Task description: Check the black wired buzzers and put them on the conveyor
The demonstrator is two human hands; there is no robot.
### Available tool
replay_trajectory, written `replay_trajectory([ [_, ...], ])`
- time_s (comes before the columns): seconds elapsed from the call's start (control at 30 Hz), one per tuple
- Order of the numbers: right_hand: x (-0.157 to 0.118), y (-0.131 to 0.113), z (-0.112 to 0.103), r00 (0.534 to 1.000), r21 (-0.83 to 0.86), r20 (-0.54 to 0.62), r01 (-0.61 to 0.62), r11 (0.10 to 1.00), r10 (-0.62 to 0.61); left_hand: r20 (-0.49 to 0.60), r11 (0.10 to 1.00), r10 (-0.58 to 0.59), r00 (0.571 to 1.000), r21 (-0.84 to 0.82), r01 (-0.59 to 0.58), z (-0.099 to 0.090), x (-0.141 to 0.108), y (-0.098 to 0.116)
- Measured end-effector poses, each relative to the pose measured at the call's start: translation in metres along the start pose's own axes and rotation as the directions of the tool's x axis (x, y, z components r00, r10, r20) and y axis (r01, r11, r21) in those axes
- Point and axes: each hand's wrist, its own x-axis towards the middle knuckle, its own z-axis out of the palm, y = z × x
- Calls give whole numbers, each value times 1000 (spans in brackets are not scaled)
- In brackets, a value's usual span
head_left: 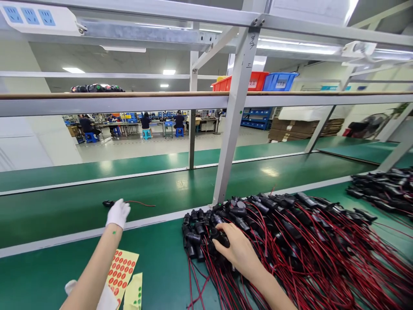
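Observation:
My left hand [118, 214], in a white glove, reaches over the white rail onto the green belt [167, 187]. Beside its fingers lies a black part [108, 203] with a red wire [142, 203] trailing right; whether the fingers hold it is unclear. At the left edge of a big pile of black connectors with red wires [290, 224], my bare right hand [234, 247] has its thumb and fingers curled round a black connector [220, 237]. A sheet of red oval stickers [121, 273] and a smaller sheet with green dots [134, 292] lie beside my left forearm.
A metal post [230, 116] rises behind the pile, carrying a shelf [129, 103] across the view. Red [256, 81] and blue bins [280, 81] stand on it. More black parts [383, 189] lie at far right. Several people sit in the background.

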Motion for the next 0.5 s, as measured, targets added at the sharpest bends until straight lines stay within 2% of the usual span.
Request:
replay_trajectory([
  [0.07,-3,-13,-10,999,58,-51,-11,998,14,82,994,-89,993,-50,93,24,-33,-9],
  [0.1,-5,-21,-14,996,80,-83,-18,997,25,167,989,-124,978,-65,136,38,-55,-12],
  [0.2,-13,-48,-20,983,108,-175,-37,993,55,384,969,-207,900,-46,242,82,-125,-14],
  [0.27,-16,-66,-23,978,97,-209,-6,995,27,506,946,-230,831,-86,314,105,-162,-11],
  [0.33,-17,-80,-29,974,66,-218,84,994,-68,580,905,-198,790,-202,375,118,-181,-9],
  [0.37,-18,-86,-34,970,54,-210,138,989,-124,595,867,-184,782,-277,415,121,-184,-8],
  [0.43,-19,-92,-47,966,65,-149,222,973,-210,611,762,-199,766,-396,513,123,-183,-7],
  [0.5,-22,-93,-60,972,132,-62,235,963,-228,637,664,-238,733,-444,602,122,-179,-8],
])
